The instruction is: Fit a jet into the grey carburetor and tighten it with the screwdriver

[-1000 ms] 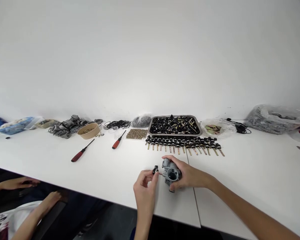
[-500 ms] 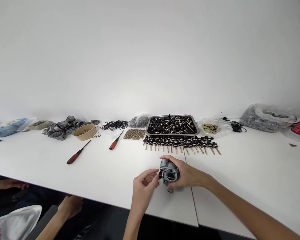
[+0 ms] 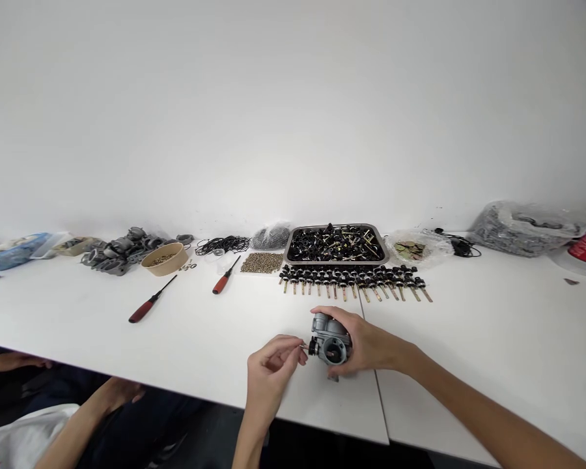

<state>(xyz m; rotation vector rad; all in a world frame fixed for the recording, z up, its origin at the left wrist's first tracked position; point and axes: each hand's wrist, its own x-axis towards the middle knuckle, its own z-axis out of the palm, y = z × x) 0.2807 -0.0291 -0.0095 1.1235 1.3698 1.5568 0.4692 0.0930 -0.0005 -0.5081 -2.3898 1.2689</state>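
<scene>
My right hand (image 3: 366, 342) is wrapped round a grey metal carburetor body (image 3: 329, 339), held just above the white table (image 3: 469, 339) near its front edge. My left hand (image 3: 268, 378) pinches a small black-headed screw part (image 3: 311, 348) with its fingertips at the carburetor's left side. The part touches the body. Behind my hands lies a row of several black-capped brass screws (image 3: 354, 281).
A metal tray (image 3: 336, 243) of black parts stands at the back, with a brass pile (image 3: 262, 262), black O-rings (image 3: 223, 244), two red-handled screwdrivers (image 3: 149, 302) (image 3: 223, 280), a brown bowl (image 3: 163, 258), grey castings (image 3: 117, 249) and bags (image 3: 525, 228). Another person's hands (image 3: 120, 393) are at lower left.
My left hand brought the black-headed part from a short way off to the carburetor's left side. The other person's hands shifted at lower left.
</scene>
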